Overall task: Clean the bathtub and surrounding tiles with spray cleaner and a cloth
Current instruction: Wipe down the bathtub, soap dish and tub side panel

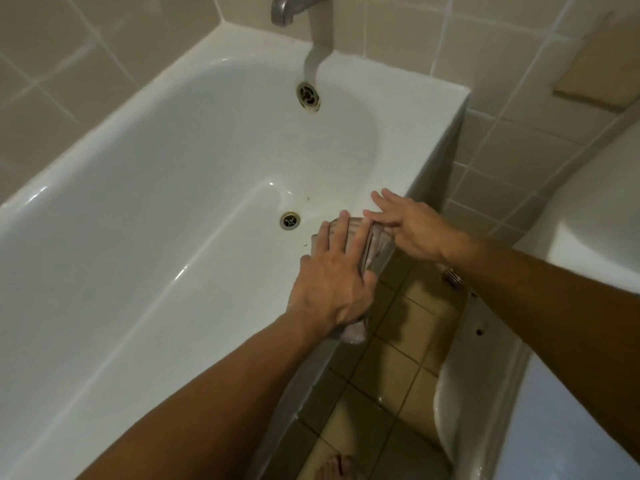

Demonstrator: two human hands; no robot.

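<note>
- One bare foot (341,467) shows at the bottom edge, standing on the tan floor tiles (388,368); it is blurred.
- Two bare forearms reach in from the bottom and the right edges.
- One left hand (330,275) lies flat, palm down, on the cloth (375,249). Its fingers are straight and slightly spread, pressing the cloth against the near rim of the bathtub (104,209).
- One cloth, grey-brown, is draped over that rim. One end hangs outside the tub below the left wrist; the other end lies bunched on the rim between the two hands.
- One right hand (407,225) rests just beside the left hand, on the far end of the cloth. Its fingers are straight and spread, with the fingertips on the rim and the cloth edge. It grips nothing.
- One floor drain (290,220) sits in the tub bottom, near the left fingertips and apart from them.
- One overflow drain (308,95) sits on the far end wall of the tub.
- One metal spout (287,8) projects from the wall above the overflow drain, cut off by the top edge.
- Beige wall tiles (52,64) surround the tub on two sides.
- One white basin (595,220) stands at the right, well apart from the cloth.
</note>
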